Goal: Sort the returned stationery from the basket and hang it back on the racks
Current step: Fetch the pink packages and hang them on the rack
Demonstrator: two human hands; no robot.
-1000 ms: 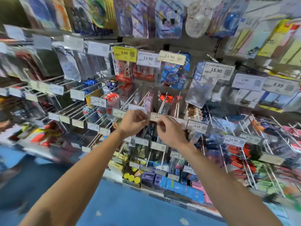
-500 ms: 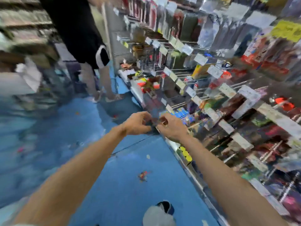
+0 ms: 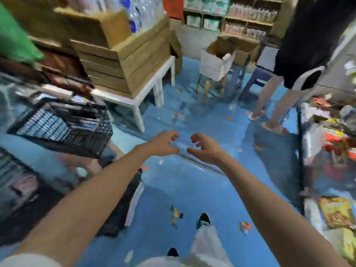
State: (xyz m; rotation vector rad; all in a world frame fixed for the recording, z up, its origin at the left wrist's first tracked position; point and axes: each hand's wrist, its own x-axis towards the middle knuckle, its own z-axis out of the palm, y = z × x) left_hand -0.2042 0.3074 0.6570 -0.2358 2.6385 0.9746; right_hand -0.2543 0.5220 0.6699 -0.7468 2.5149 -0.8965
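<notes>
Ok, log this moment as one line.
left hand: open, empty | right hand: open, empty | black basket: left of both hands, untouched | view: motion-blurred

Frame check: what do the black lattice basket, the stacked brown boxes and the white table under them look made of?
Black lattice basket: likely moulded plastic, matt, open grid walls. Stacked brown boxes: cardboard, dull tan, folded flaps. White table: painted wood or laminate, perhaps; blur leaves it open.

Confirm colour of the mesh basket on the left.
Black; the basket shows best in the head view.
</notes>
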